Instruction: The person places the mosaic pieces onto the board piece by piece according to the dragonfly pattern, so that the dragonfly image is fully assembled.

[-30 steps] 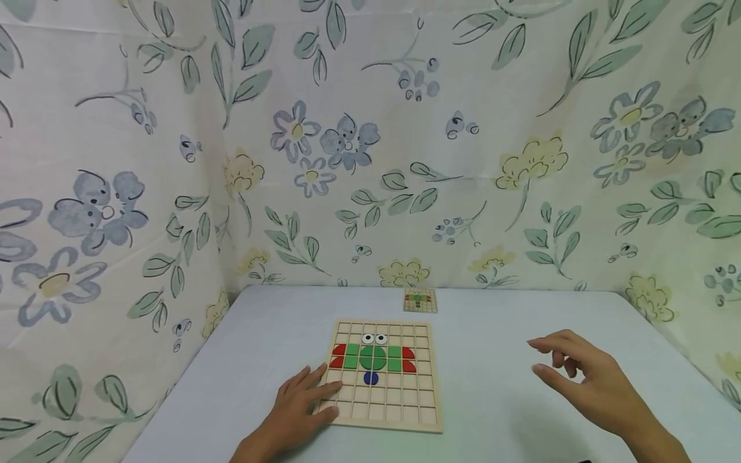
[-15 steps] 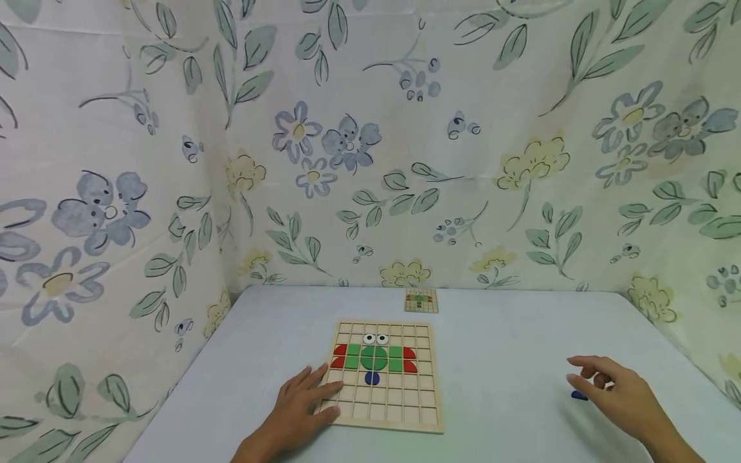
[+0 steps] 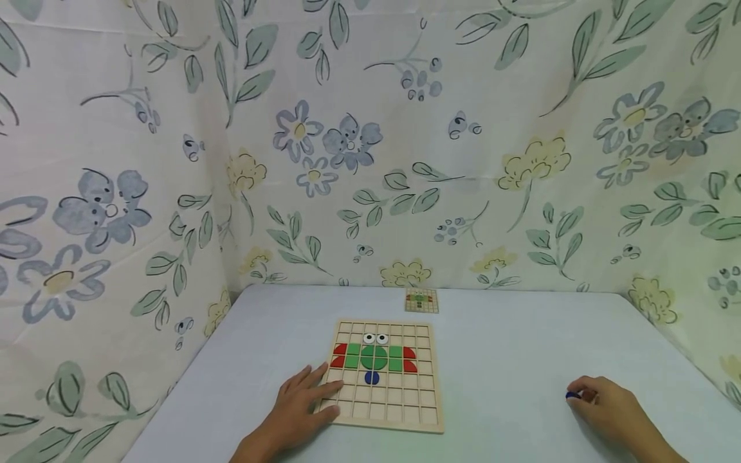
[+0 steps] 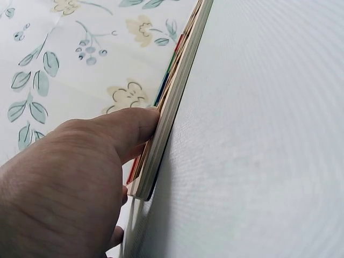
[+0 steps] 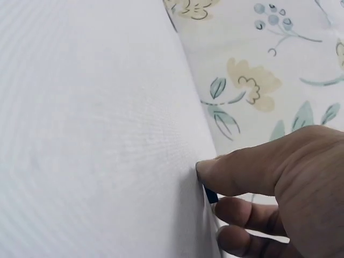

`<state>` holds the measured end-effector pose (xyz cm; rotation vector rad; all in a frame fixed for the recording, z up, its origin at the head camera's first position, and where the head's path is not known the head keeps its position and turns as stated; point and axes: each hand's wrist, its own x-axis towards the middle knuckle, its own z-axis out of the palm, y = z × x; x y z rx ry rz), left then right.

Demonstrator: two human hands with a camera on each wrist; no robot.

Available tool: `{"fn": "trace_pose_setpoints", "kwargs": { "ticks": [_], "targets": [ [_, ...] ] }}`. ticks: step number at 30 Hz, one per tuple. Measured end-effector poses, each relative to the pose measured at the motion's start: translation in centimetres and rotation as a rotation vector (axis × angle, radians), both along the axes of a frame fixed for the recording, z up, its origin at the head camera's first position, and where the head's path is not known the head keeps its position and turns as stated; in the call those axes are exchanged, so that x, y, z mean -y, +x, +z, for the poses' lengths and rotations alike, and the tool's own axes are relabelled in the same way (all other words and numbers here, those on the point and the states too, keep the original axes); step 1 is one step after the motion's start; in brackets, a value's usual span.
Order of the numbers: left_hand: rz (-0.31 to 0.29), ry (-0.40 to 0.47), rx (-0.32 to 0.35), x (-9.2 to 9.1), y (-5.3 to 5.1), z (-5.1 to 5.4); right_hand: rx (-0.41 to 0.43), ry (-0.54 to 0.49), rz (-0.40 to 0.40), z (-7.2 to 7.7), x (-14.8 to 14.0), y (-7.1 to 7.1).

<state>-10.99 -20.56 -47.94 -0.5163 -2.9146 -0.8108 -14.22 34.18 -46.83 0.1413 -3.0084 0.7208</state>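
A square wooden grid board (image 3: 399, 411) lies on the white table, bearing red, green and blue flat pieces and two round eye pieces. My left hand (image 3: 298, 405) rests on its near left corner with fingers spread; in the left wrist view the thumb (image 4: 134, 126) touches the board's edge (image 4: 166, 123). Out to the right, low over the table, my right hand (image 3: 608, 408) pinches a small blue piece (image 3: 572, 395) between thumb and fingers. The right wrist view shows only a dark blue sliver (image 5: 210, 194) of it below the thumb; its full shape is hidden.
A small pattern card (image 3: 421, 300) with a similar picture on a grid lies behind the board near the table's back edge. Floral cloth (image 3: 370, 141) hangs around the back and sides of the white table (image 3: 498, 360).
My right hand has moved right and down to the table and taken hold of the blue piece, which lay beneath its fingers half a second ago. The left hand has stayed on the board.
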Motion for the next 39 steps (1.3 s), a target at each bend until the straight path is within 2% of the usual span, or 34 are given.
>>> {"fn": "trace_pose_setpoints", "kwargs": {
  "ticks": [4, 13, 16, 21, 23, 28, 33, 39],
  "targets": [
    [0.002, -0.002, -0.002, 0.0, 0.0, 0.0, -0.044, -0.019, 0.026, -0.1, 0.4, 0.2],
    [0.003, 0.002, 0.011, 0.0, -0.1, 0.1, -0.013, 0.003, 0.01, 0.4, 0.9, 0.0],
    [0.002, 0.001, 0.014, -0.1, -0.1, 0.1, -0.089, -0.012, 0.007, 1.3, 1.5, 0.6],
    [0.005, 0.0, 0.016, -0.1, -0.1, 0.0, -0.338, -0.041, 0.03, 3.9, 3.7, 1.8],
    [0.007, 0.001, 0.015, 0.0, -0.1, -0.1, -0.43, -0.076, 0.064, 5.0, 4.8, 2.2],
    [0.007, 0.0, 0.005, 0.1, -0.1, -0.2, -0.586, -0.184, 0.192, 7.5, 7.6, 2.9],
    [0.006, 0.003, 0.003, 0.1, -0.1, -0.3, -0.629, -0.246, 0.293, 8.9, 10.4, 3.2],
    [0.002, 0.008, 0.005, 0.1, -0.1, -0.2, -0.616, -0.278, 0.332, 9.6, 13.2, 3.1]
  ]
}}
